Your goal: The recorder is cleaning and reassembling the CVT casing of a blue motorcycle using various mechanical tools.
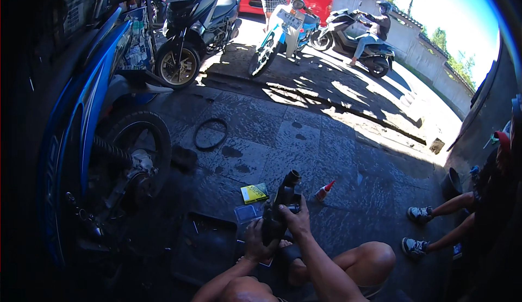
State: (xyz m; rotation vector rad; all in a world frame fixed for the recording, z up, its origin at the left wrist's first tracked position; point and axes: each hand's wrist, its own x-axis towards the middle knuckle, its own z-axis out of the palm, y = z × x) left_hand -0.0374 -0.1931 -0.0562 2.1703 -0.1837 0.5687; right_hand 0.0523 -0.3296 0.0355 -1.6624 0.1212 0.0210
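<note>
Head view: the fingers of the right hand [297, 219] curl around a black, tube-topped moulded part [286, 195], thumb pressed on it; those of the left hand [254, 243] grip its lower end. It is held tilted above the dark tiled floor [293, 147]. Nearby lie a flat yellow-green box [254, 193], a clear plastic case [248, 213], a small red-and-white bottle [324, 191] and a shallow black tray [209, 254].
</note>
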